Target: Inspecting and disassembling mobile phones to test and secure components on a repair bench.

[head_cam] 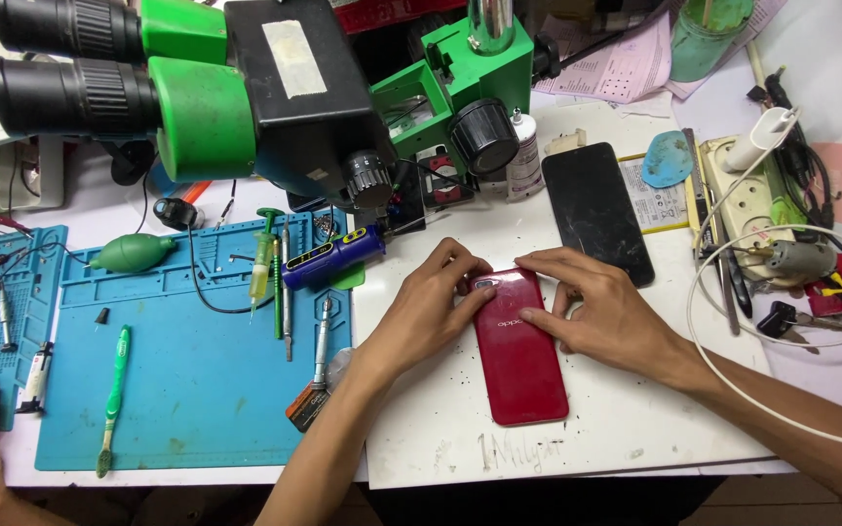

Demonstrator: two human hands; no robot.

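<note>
Near the middle of the white board (pixel 635 429), a red phone (pixel 518 351) lies back side up. Both hands press on its top end. The left hand (pixel 431 312) has its fingers curled by the top left corner, thumb touching the phone. The right hand (pixel 601 312) lays 2 fingers across the top, spread flat, not wrapped around it. To do this well, I think both hands should push down evenly, so the phone stays flat and does not slide. A black phone (pixel 596 209) lies just beyond, by the far edge. A green toothbrush (pixel 114 394) rests on the blue mat (pixel 197 409).
</note>
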